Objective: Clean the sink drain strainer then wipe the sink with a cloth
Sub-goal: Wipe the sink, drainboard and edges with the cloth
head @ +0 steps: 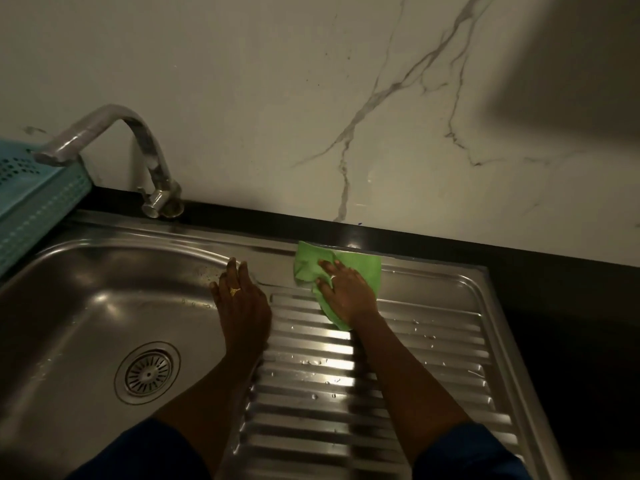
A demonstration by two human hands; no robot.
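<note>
Steel drainboard (398, 358) fills lower right; your right hand (346, 292) presses flat, fingers spread, on the green cloth (360, 268) at centre frame. Left hand (242, 303) rests open on the sink (86, 306) rim. Follow the ridges; strainer (148, 374) sits lower left.

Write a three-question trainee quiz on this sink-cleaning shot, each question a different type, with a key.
1. True or false: the right hand presses the green cloth flat on the ribbed drainboard.
2. Multiple choice: where does the left hand rest? A) on the tap B) on the ridge between basin and drainboard C) on the drain strainer
3. Fill in: the drain strainer sits in the floor of the ____.

Key: 1 true; 2 B; 3 basin.
</note>
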